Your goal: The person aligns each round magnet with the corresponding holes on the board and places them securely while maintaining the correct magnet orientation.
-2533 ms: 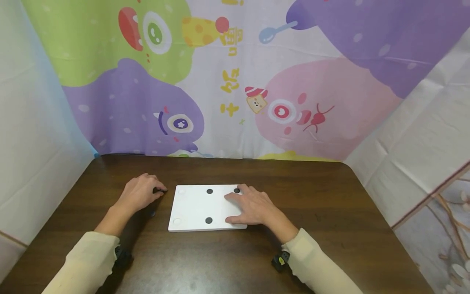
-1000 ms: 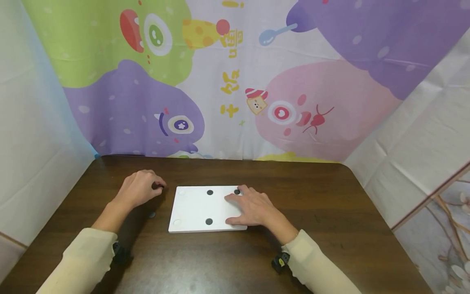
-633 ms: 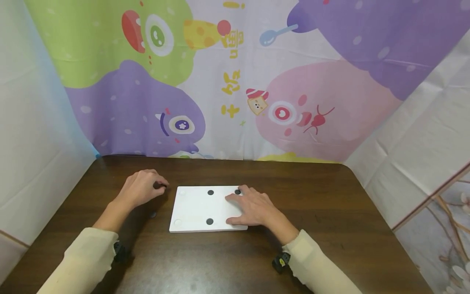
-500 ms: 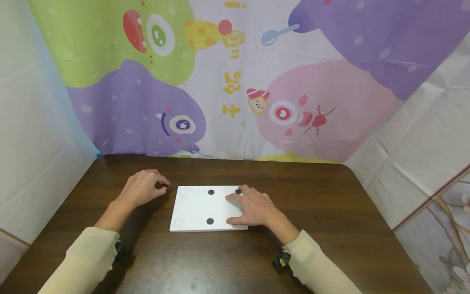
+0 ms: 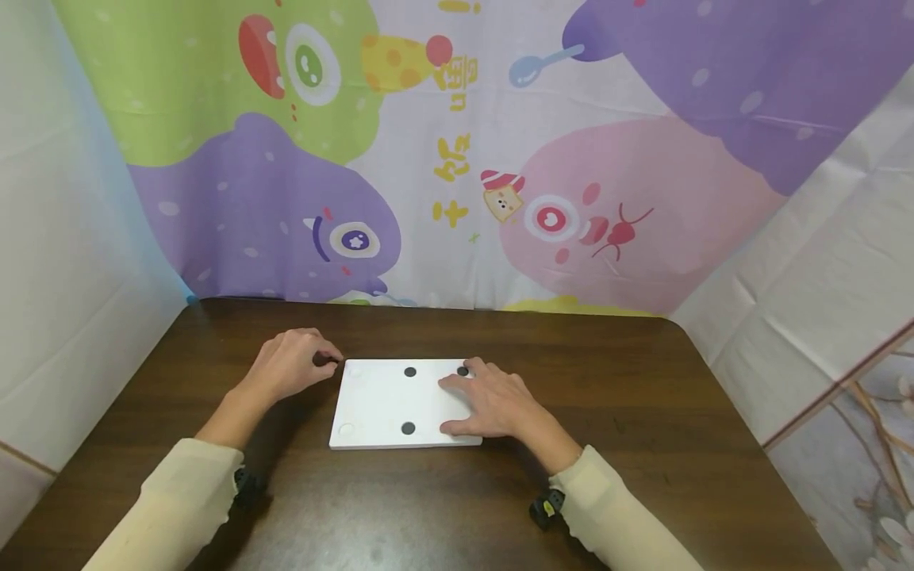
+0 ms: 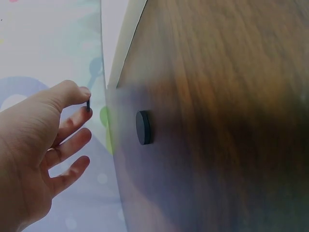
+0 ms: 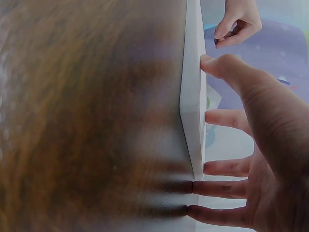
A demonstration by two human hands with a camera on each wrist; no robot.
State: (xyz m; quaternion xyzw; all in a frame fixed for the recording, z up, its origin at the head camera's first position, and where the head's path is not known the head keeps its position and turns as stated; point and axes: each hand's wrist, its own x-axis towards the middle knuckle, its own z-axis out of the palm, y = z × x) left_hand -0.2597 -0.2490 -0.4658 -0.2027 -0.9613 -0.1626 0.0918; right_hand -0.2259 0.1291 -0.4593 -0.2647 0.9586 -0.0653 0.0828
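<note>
A white rectangular board (image 5: pixel 378 400) lies on the brown table. Three black discs show on its top: one near the front edge (image 5: pixel 408 428), one near the back (image 5: pixel 410 371), and one at the far right corner by my right fingertips. A shallow round recess (image 5: pixel 346 429) marks its near left corner. My left hand (image 5: pixel 291 366), at the far left corner, pinches a small black disc (image 6: pixel 88 104) between thumb and index finger. With fingers spread, my right hand (image 5: pixel 497 403) rests on the board's right end, two fingertips reaching past its edge.
Another black disc (image 6: pixel 143 127) lies on the table near my left hand; in the head view the arm hides it. A cartoon-printed curtain (image 5: pixel 443 262) hangs behind the table (image 5: pixel 571 357), with pale cloth (image 5: pixel 78 301) along the sides.
My left hand has moved right with the pinched disc, from beside the board up to its far left corner. The right hand has stayed in place on the board.
</note>
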